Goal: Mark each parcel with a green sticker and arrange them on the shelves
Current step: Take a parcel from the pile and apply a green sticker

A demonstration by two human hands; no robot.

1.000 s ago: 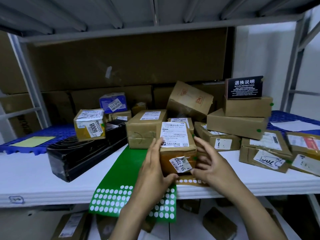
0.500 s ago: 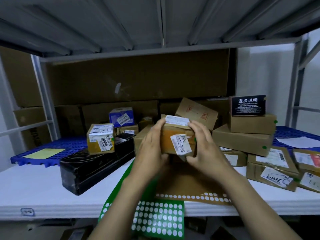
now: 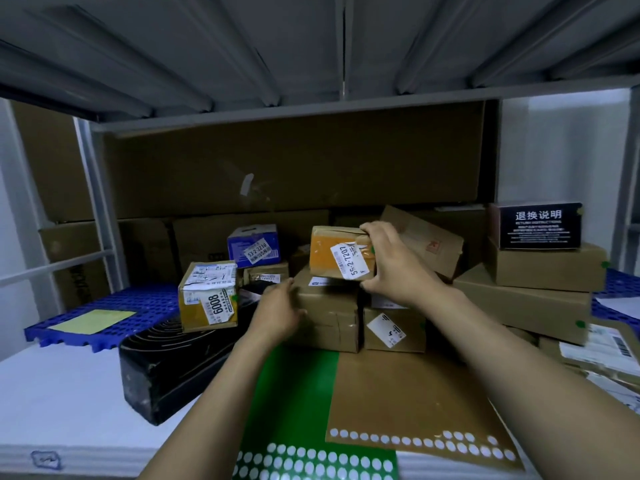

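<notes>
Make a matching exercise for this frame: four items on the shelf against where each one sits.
Items
1. small orange-taped cardboard parcel
2. green sheet of round stickers
3. black card with white lettering
4. yellow-taped cardboard parcel labelled 6008

Places
A. atop the stacked plain brown boxes on the right
B. at the left, by the long black box
C. gripped in the right hand
D. flat at the front edge of the white shelf

Pairs: 1-C, 2-D, 3-A, 4-B
</notes>
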